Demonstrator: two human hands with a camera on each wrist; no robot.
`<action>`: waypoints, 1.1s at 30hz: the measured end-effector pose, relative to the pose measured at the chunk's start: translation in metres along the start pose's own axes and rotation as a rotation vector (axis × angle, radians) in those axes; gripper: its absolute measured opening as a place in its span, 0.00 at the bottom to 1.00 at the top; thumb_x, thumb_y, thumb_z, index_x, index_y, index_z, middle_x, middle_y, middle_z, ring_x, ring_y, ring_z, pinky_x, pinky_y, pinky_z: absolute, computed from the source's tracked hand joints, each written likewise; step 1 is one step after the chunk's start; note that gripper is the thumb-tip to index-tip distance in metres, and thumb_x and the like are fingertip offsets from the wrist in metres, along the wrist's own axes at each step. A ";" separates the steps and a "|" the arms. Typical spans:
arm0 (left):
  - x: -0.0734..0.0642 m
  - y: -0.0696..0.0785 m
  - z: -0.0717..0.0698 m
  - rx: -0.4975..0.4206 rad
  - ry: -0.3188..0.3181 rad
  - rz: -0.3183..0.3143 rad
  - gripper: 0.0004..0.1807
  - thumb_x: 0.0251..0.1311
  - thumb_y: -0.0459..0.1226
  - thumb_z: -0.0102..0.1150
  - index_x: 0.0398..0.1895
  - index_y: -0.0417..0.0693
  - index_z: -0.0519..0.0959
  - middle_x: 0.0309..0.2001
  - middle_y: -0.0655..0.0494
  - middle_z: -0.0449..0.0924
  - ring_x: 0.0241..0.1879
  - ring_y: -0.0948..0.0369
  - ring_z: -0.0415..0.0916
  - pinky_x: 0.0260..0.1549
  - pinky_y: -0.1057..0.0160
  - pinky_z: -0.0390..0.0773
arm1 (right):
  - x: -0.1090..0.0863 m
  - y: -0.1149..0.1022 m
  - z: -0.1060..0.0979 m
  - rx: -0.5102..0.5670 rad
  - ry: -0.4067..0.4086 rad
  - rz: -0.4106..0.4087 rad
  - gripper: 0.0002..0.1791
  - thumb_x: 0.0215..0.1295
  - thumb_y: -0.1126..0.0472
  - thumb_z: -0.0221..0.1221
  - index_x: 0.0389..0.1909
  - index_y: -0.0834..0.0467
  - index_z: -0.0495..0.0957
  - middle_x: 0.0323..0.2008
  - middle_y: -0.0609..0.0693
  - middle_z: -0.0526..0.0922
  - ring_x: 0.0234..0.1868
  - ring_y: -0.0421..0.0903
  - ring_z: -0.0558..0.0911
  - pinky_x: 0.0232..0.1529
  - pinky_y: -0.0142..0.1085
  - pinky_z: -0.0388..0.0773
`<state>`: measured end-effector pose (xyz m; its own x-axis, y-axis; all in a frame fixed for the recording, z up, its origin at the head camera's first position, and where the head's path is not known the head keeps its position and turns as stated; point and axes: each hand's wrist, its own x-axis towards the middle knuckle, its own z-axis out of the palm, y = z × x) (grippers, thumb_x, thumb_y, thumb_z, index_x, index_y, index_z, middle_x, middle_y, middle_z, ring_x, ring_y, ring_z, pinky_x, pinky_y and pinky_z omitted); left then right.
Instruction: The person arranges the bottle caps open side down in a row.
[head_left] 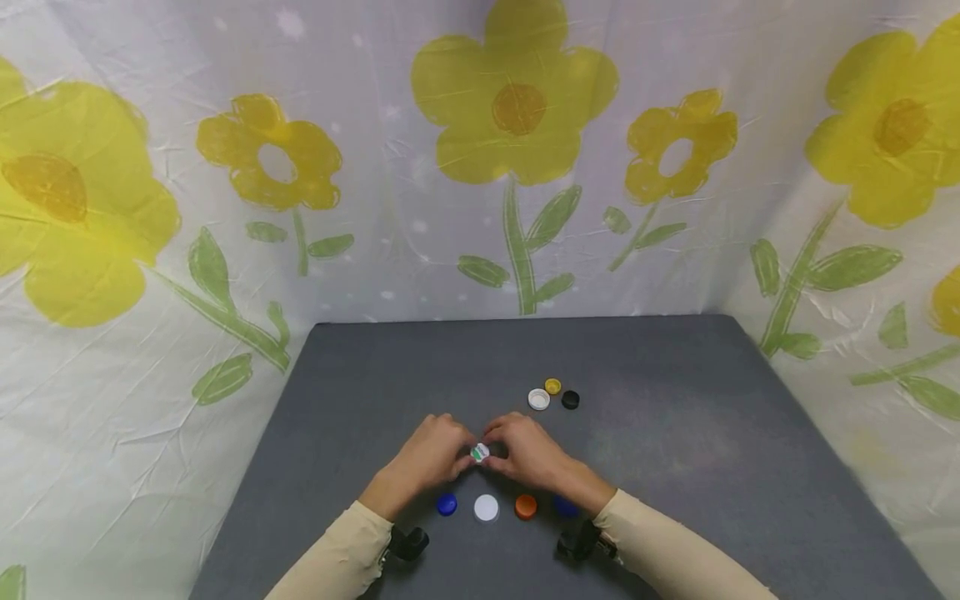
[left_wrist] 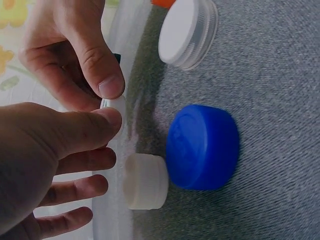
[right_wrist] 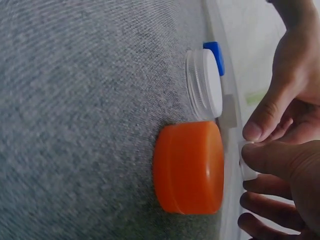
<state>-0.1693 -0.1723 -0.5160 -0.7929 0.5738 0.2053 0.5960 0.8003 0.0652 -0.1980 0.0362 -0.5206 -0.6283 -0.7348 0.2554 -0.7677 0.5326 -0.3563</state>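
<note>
A small white cap with a green-and-white printed top is held between my two hands over the middle of the table. My left hand pinches it from the left, thumb near the edge. From the other side my right hand pinches it too. In the left wrist view both thumbtips meet on the white cap, while the other left fingers stay spread. Nearest below the left hand are a blue cap and a cream cap. An orange cap lies closest to the right hand.
In front of my hands a row holds a blue cap, a white lid, the orange cap and another blue cap partly behind the right wrist. Farther back lie a white cap, a yellow cap and a black cap.
</note>
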 end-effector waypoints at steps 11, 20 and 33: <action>-0.002 0.008 0.004 0.048 -0.050 -0.024 0.06 0.51 0.49 0.75 0.30 0.62 0.87 0.34 0.66 0.85 0.37 0.59 0.77 0.38 0.53 0.72 | -0.005 -0.003 0.004 -0.010 -0.018 0.001 0.12 0.56 0.54 0.73 0.39 0.55 0.89 0.46 0.49 0.87 0.49 0.47 0.82 0.51 0.42 0.79; -0.002 0.011 0.008 0.093 -0.069 -0.023 0.07 0.53 0.50 0.74 0.32 0.63 0.88 0.39 0.64 0.85 0.39 0.57 0.77 0.35 0.54 0.72 | -0.008 -0.005 0.010 -0.106 -0.025 -0.017 0.11 0.58 0.53 0.72 0.39 0.54 0.89 0.48 0.50 0.86 0.48 0.48 0.82 0.51 0.45 0.79; 0.001 0.007 -0.002 0.041 -0.089 -0.062 0.16 0.55 0.55 0.70 0.26 0.55 0.83 0.26 0.62 0.80 0.31 0.56 0.77 0.33 0.50 0.77 | -0.012 0.000 -0.005 -0.120 0.004 0.017 0.15 0.56 0.53 0.72 0.43 0.55 0.87 0.47 0.50 0.86 0.51 0.50 0.82 0.54 0.49 0.77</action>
<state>-0.1653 -0.1663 -0.5129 -0.8372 0.5348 0.1144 0.5413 0.8401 0.0345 -0.1911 0.0475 -0.5193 -0.6414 -0.7239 0.2540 -0.7665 0.5914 -0.2504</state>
